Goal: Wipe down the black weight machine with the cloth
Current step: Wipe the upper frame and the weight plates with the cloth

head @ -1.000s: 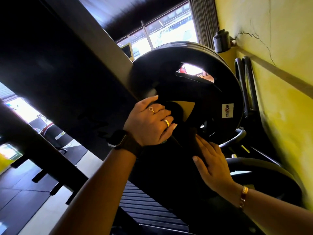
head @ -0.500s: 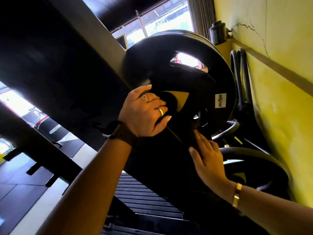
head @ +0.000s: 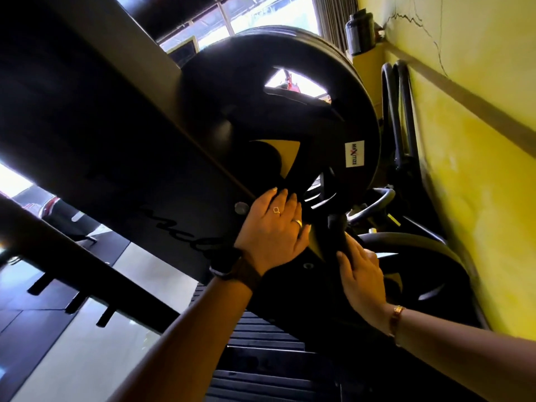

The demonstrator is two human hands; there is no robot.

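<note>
Left grip [head: 272,233] is flat, fingers straight, pressing on the black weight machine [head: 130,146] just below the big plate [head: 261,91]. Right grip [head: 362,274] rests flat too, against a dark upright bar [head: 338,230]. Can't spot the cloth in all that black.

— Right of the beam [head: 101,126]?
— A weight plate [head: 275,117] against it; further right, the wall [head: 464,140]; far behind, a window [head: 261,15].
— Below the plate?
— On the beam, the left hand [head: 272,233]; just beside, the right hand [head: 362,274]; further right, a second plate [head: 429,274] by the wall.
</note>
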